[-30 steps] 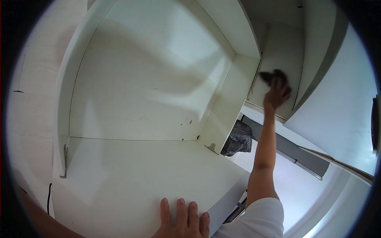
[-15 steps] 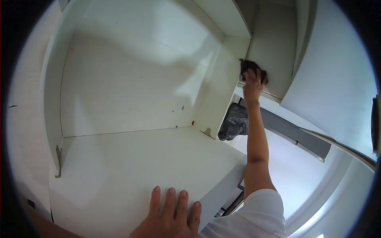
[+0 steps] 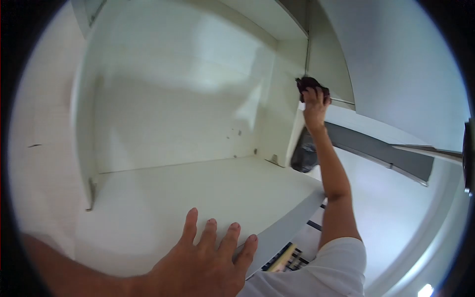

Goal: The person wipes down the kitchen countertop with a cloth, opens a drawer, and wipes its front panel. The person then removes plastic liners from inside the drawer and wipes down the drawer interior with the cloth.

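Observation:
A dark, crumpled cloth (image 3: 308, 85) is bunched under the fingers of my right hand (image 3: 315, 108), which is closed on it. With that arm stretched out, the cloth presses at the lower left corner of the narrow white compartment (image 3: 330, 59) on the right. My left hand (image 3: 205, 260) rests with spread fingers on the white lowered door panel (image 3: 163, 213), near its right edge, holding nothing. Beyond it is the white cabinet interior (image 3: 168, 119), with a few dark marks (image 3: 239, 132) low on its back wall.
A black plastic bag (image 3: 303, 156) sits below the right compartment, partly behind my forearm. Metal hinges (image 3: 273, 159) join the panel to the cabinet sides. A large pale panel (image 3: 405, 64) stands at the upper right. A dark grey strip (image 3: 366, 146) runs beneath.
The view has tilted, so the cabinet sits further right. The cloth has shifted slightly left against the compartment, still in my right hand. More of my left forearm shows, and its fingers stay spread.

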The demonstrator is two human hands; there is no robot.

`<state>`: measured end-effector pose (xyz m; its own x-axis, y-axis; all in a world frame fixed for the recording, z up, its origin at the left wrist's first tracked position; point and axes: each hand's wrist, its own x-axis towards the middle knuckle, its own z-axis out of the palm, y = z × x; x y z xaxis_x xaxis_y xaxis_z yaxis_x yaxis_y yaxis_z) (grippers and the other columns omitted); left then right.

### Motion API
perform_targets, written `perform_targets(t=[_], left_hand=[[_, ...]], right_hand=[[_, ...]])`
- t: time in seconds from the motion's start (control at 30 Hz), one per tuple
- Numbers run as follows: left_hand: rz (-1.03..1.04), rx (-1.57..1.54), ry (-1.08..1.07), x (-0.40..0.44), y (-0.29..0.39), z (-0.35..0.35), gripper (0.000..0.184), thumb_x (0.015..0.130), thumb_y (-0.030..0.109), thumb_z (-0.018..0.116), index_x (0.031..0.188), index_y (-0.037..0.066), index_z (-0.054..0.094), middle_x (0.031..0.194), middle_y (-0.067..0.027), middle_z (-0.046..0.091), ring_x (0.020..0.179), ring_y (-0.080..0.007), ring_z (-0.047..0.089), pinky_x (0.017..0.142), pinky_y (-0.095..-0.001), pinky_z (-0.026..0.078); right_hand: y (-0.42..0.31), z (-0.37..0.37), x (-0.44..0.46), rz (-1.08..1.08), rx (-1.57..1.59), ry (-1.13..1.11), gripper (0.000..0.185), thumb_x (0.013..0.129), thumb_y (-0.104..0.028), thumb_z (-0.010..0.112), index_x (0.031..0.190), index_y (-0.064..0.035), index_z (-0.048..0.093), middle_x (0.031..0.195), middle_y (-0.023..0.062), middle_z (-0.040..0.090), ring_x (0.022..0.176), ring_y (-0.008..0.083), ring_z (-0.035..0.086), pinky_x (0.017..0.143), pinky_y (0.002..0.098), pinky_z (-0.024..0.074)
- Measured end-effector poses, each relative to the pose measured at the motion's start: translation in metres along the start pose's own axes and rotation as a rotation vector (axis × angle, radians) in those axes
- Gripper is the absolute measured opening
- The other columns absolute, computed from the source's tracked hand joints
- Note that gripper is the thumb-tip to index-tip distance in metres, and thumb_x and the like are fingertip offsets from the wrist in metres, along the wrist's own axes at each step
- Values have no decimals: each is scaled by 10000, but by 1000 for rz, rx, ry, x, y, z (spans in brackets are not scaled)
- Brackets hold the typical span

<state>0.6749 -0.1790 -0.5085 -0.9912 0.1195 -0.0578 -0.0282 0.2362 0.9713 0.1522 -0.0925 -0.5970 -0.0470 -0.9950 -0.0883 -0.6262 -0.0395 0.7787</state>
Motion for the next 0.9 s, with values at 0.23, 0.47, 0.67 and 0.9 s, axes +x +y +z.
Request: perform_targets(t=[0.23,0.47,0.67,0.9], left_hand=[[-89,-92,50,3,-11,-33,713,862,400,614,1396,25,324,1344,-208,438,1225,-342,457,1017,-552,337],[-459,1090,415,-21,-118,-34,556,829,196,662,1327,52,458,1478,-217,222,1338,-520,139,1033,-596,273],[-401,1014,598,-22,-157,-16,541,790,25,598,1314,88,479,1504,-214,165,1361,-529,27,1080,-617,138],[-531,1013,528,-25,-147,-20,707,651,-162,460,1318,73,478,1513,-184,159,1364,-531,-10,1086,-587,159]], right_hand=[[-31,-59,82,565,1884,-278,227,888,-128,568,1104,-84,625,1040,61,645,966,184,613,860,327,504],[-155,-243,199,312,2902,-66,153,884,-184,563,870,-32,578,789,63,590,753,178,587,694,366,519],[-270,-344,248,219,2717,744,465,913,-184,486,1365,-122,396,1435,99,313,1351,297,257,1123,414,225],[-220,-359,363,667,2506,1441,502,804,-218,600,1275,-90,484,1225,175,514,1201,326,452,1025,449,353]])
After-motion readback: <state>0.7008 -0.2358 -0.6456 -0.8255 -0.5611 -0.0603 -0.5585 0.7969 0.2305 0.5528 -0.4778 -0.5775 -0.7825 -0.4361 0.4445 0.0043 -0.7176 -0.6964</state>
